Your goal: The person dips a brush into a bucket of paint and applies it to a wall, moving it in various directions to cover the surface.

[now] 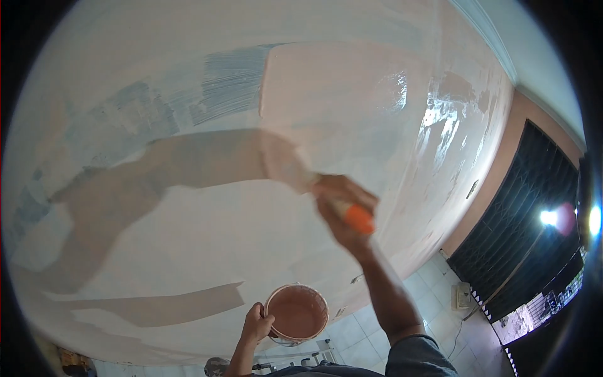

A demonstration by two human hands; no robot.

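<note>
In my right hand (345,207), fingers are closed around the orange-ended handle of a wide, flat paintbrush (286,162). Its pink-coated head is slightly blurred and meets the wall (245,232), or nearly so. A glossy wet pink patch (333,81) spreads above my right hand, bordered on its left by streaked grey-blue (232,78). Low down, my left hand (256,325) grips the side of a round bucket (298,288) that holds pinkish-brown liquid; the fingers behind the rim are partly hidden.
A bright lamp on a stand (548,218) shines at the right, before a dark folding metal gate (502,232). A pale box (463,296) with a cable sits on the tiled floor (427,286). Metal framework (314,358) shows below the bucket. Arm shadows cross the wall.
</note>
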